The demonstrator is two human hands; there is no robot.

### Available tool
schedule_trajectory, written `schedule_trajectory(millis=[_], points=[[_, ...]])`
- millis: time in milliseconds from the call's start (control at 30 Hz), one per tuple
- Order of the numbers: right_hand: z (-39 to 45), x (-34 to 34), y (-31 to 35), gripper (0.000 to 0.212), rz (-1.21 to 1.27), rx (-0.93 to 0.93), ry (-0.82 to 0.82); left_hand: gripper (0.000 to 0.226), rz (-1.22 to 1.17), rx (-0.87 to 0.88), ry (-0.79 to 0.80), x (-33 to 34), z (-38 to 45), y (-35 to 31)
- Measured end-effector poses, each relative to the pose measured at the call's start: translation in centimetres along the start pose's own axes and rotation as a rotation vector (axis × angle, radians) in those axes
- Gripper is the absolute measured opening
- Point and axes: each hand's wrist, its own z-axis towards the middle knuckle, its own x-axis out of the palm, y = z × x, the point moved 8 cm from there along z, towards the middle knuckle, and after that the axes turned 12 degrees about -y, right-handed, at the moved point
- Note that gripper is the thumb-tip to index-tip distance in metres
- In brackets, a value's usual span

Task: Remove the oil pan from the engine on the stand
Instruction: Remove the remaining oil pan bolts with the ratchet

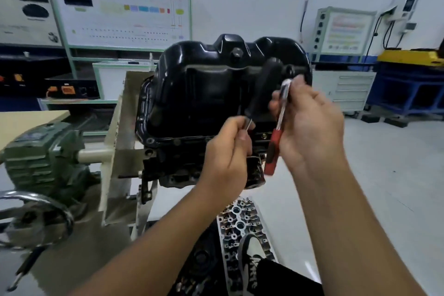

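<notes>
We see the black oil pan (223, 84) sitting on top of the inverted engine (182, 163), which is mounted on the cream stand (117, 142). Our left hand (228, 151) has its grip pinched on the metal shank of a black-handled screwdriver (262, 91), held up in front of the pan. Our right hand (310, 125) has its grip closed around a ratchet wrench (278, 122) with a red handle. A cylinder head (237, 226) lies on the floor below.

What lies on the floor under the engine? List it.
Under the engine a cylinder head lies on the floor, beside a shoe. A dark part lies left of it, partly covered by the left forearm.
</notes>
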Motion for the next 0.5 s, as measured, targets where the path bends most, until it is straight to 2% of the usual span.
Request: schedule_trajectory(millis=[167,267,400,500], points=[[2.8,2.4,0.7,0.022,0.171,0.149,0.011,0.029,-0.026,0.154,0.024,-1.1,3.6,-1.0],[2.7,1.2,-1.4,0.026,0.243,0.328,0.029,0.027,-0.028,0.143,0.024,-1.7,3.9,0.0],[2.0,-2.0,-3.6,0.032,-0.013,0.369,0.054,0.024,-0.016,0.104,-0.051,-2.1,3.4,1.3],[1.2,-3.2,-4.6,0.031,-0.081,0.426,0.081,0.022,0.017,0.141,-0.128,-2.4,3.1,1.3]])
